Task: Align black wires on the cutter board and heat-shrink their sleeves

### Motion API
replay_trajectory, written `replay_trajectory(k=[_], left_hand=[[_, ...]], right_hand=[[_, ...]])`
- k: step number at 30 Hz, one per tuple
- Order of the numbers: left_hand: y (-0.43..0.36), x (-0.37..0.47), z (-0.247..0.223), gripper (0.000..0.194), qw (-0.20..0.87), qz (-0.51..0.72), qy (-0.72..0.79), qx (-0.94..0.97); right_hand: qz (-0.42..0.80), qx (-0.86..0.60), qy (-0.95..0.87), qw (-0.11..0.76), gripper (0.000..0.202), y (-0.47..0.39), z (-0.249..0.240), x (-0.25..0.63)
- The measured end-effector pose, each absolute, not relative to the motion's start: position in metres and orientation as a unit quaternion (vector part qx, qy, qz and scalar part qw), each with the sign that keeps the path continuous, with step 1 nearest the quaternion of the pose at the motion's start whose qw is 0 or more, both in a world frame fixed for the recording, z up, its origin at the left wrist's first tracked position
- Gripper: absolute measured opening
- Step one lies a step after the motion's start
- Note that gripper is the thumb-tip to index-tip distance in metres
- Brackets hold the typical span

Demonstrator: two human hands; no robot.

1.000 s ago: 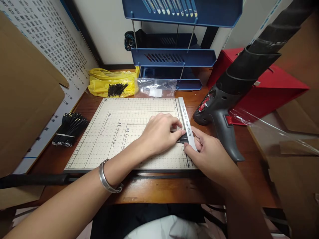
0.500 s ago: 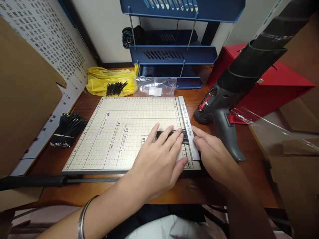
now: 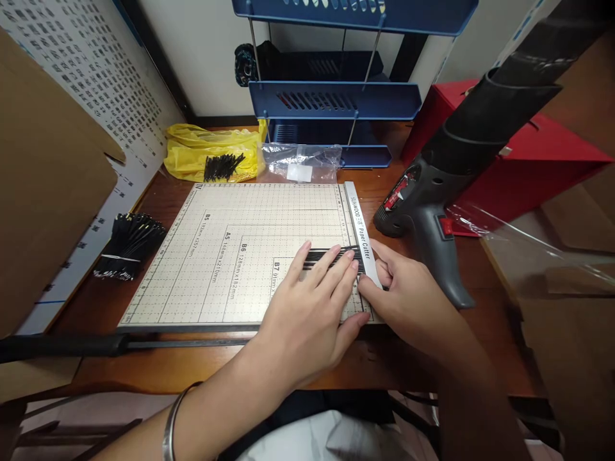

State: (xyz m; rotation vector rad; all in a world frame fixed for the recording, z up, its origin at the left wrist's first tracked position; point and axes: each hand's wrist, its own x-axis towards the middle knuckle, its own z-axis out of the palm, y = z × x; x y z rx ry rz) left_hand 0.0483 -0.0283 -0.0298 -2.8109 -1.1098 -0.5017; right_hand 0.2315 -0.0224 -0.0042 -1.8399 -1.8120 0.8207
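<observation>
Black thin strands (image 3: 327, 256) lie side by side on the paper cutter's gridded board (image 3: 216, 256), their right ends at the metal strip (image 3: 360, 237). My left hand (image 3: 314, 301) rests flat over them, fingers spread, pressing them to the board. At the strip's right edge is my right hand (image 3: 408, 288), its thumb lying over the strip's near end and its other fingers curled beside and partly below it. Whether those curled fingers hold any strand ends is hidden. The cutter's long black-handled arm (image 3: 67, 347) lies along the board's near edge.
Left of the board lies a tied black bundle (image 3: 127, 246). Behind it are a yellow bag (image 3: 187, 153) with short black pieces, a clear bag (image 3: 278, 153) and blue shelves (image 3: 331, 101). A grey-black heat tool (image 3: 432, 211) and red box (image 3: 519, 166) stand right.
My right thumb has moved left and down onto the strip's near end, and the fingers have curled further. My left hand has shifted slightly right. The view has moved a little.
</observation>
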Motion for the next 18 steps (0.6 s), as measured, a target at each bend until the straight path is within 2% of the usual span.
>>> replay_trajectory(k=[12, 18], left_hand=[[-0.029, 0.05, -0.026, 0.06, 0.056, -0.151, -0.359, -0.919], [-0.037, 0.06, -0.027, 0.065, 0.055, -0.169, -0.375, -0.91]], right_hand=[[0.316, -0.661, -0.643, 0.222, 0.027, -0.022, -0.003, 0.233], [0.36, -0.629, -0.631, 0.276, 0.031, -0.021, -0.004, 0.238]])
